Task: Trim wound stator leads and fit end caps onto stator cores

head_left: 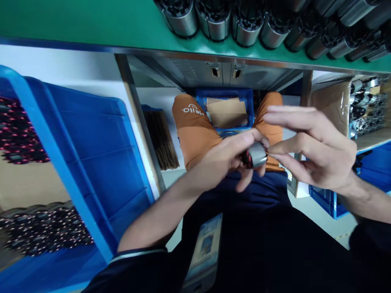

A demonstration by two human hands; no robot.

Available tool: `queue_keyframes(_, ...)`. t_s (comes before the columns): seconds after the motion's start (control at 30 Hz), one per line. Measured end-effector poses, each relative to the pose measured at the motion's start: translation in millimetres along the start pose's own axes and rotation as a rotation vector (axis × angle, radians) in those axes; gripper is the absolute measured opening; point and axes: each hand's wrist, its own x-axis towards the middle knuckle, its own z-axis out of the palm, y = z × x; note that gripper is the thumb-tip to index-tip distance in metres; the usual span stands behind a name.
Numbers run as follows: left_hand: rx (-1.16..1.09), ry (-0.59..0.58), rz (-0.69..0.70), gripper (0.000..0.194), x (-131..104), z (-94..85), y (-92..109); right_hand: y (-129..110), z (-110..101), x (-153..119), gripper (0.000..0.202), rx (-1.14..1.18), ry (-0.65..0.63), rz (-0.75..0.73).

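A metal cylinder [257,156] with dark and red parts at its left end is held above the lap. The fingers and thumb of my left hand [233,156] wrap round it from the left. My right hand [314,148] is at the cylinder's right end, its thumb and a finger pinched together there. What lies between those fingertips is too small to make out. Another finger of that hand stretches out above.
Rows of metal cylinders [214,26] stand on the green bench [91,24]. Blue crates [100,142] at the left hold dark and red wound parts. A box [332,97] of metal parts stands right. Between the knees, cardboard lies in a blue crate [250,106].
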Motion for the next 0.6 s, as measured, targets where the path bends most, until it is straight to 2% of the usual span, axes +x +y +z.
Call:
queue_keyframes(0.03,-0.094,-0.059,-0.09,0.061,-2,-1.5,-5,-1,-6,-1,0.013,0.017,-0.038,0.06)
queue_keyframes(0.07,-0.089,-0.019,-0.1,0.063,-4,-1.5,-9,-1,-9,-3,0.008,0.081,-0.062,0.162)
queue_keyframes(0.1,0.016,0.108,-0.024,0.06,-6,0.2,-13,-1,-10,-6,0.006,0.177,-0.074,0.273)
queue_keyframes(0.17,0.41,0.424,0.249,0.061,-9,8.0,-17,1,-7,-11,0.02,0.39,-0.098,0.447)
queue_keyframes(0.2,0.609,0.509,0.365,0.064,-9,13.0,-16,2,-6,-12,0.025,0.471,-0.125,0.504)
queue_keyframes(0.23,0.76,0.528,0.442,0.061,-9,17.7,-14,3,-5,-13,0.027,0.508,-0.15,0.53)
queue_keyframes(0.27,0.831,0.512,0.482,0.053,-7,21.4,-10,5,-6,-12,0.026,0.483,-0.144,0.507)
queue_keyframes(0.33,0.731,0.435,0.415,0.034,-3,23.8,0,9,-13,-9,0.016,0.282,-0.133,0.345)
queue_keyframes(0.4,0.432,0.226,0.225,0.024,1,19.3,11,15,-27,-3,0.013,0.07,-0.17,0.129)
queue_keyframes(0.47,0.205,0.029,0.053,0.026,1,11.6,18,21,-43,2,0.026,-0.028,-0.168,-0.047)
queue_keyframes(0.5,0.192,0.0,0.012,0.028,1,8.2,21,22,-49,4,0.028,-0.03,-0.148,-0.065)
queue_keyframes(0.53,0.243,0.032,0.019,0.032,0,5.7,22,23,-54,6,0.025,-0.004,-0.121,-0.03)
queue_keyframes(0.6,0.408,0.185,0.125,0.039,-3,4.1,23,23,-56,8,0.022,0.164,-0.17,0.177)
